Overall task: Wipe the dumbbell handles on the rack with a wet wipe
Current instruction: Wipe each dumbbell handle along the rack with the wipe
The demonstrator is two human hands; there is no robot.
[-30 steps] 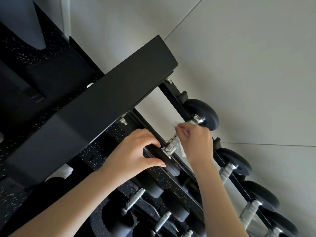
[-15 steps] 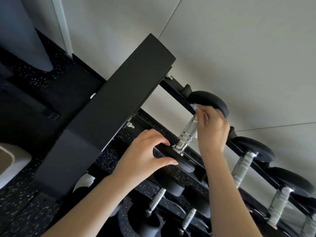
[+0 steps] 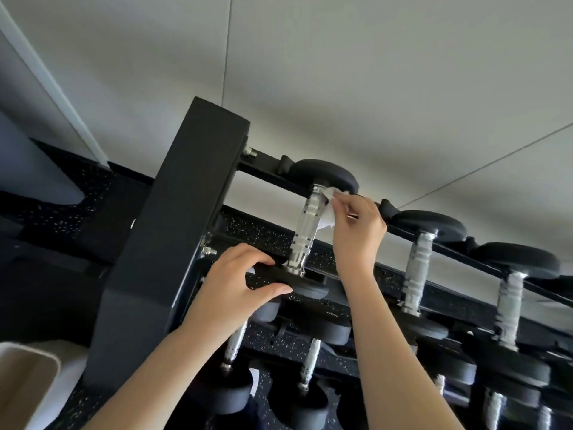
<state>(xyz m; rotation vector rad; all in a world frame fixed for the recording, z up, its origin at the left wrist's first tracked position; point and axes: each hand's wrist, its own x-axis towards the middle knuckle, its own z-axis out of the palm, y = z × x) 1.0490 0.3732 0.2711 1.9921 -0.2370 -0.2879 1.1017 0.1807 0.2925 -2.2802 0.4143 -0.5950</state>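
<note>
In the head view, the rack [image 3: 173, 243] is standing against a pale wall [image 3: 341, 88], and its top row is carrying dumbbells side by side. The first dumbbell [image 3: 322, 176] is lying next to the thick black post of the rack, with its shiny handle [image 3: 305, 231] pointing from the far rail to the near rail.

The right hand [image 3: 356, 231] is pinching a white wipe [image 3: 336, 193] between thumb and fingers and is pressing it to the right side of the handle. It is at the far end, just under the far black head. Part of the wipe is hanging down beside the handle.

The left hand [image 3: 238, 283] is gripping the near head of the same dumbbell – fingers curled over the top edge, thumb stretched along the underside.

More dumbbells are lying to the right and on the lower row – these are somewhat blurred. A dark speckled floor [image 3: 62, 193] is showing at the left.
</note>
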